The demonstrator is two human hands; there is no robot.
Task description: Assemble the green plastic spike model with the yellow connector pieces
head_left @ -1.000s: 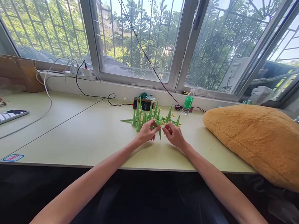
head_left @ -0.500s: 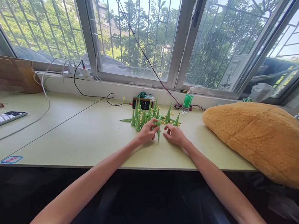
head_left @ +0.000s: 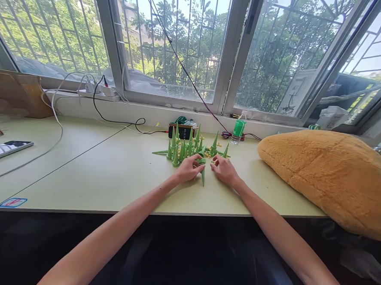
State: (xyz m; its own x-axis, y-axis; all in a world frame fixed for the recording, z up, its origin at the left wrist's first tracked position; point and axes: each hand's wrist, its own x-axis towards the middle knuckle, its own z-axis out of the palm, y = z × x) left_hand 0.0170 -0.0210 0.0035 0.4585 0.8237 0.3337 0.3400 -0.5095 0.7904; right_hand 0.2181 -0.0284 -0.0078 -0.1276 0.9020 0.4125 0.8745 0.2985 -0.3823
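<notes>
My left hand (head_left: 189,168) is closed around a green spiked piece (head_left: 203,176), whose pointed end hangs down past the fingers. Part of that piece is covered by my fingers. Just to the right, my right hand (head_left: 225,170) has its thumb and fingers pinched on a small yellow piece (head_left: 213,162), mostly hidden at the fingertips. Behind both hands, several green cones (head_left: 176,157) stand upright on the table, close together. One green cone (head_left: 160,152) lies on its side at the left of the group. Small yellow pieces (head_left: 208,156) are scattered among them.
A phone-like device with a lit display (head_left: 186,133) leans behind the cones. Further right stand a green-labelled bottle (head_left: 238,128) and a large orange plush cushion (head_left: 330,177). At the left are a phone (head_left: 7,150), a white cable (head_left: 57,138) and a cardboard box (head_left: 35,96).
The green spiked piece in my left hand has tilted and dropped slightly toward me. My right hand has shifted a little to the right, its fingertips now at a small yellow piece.
</notes>
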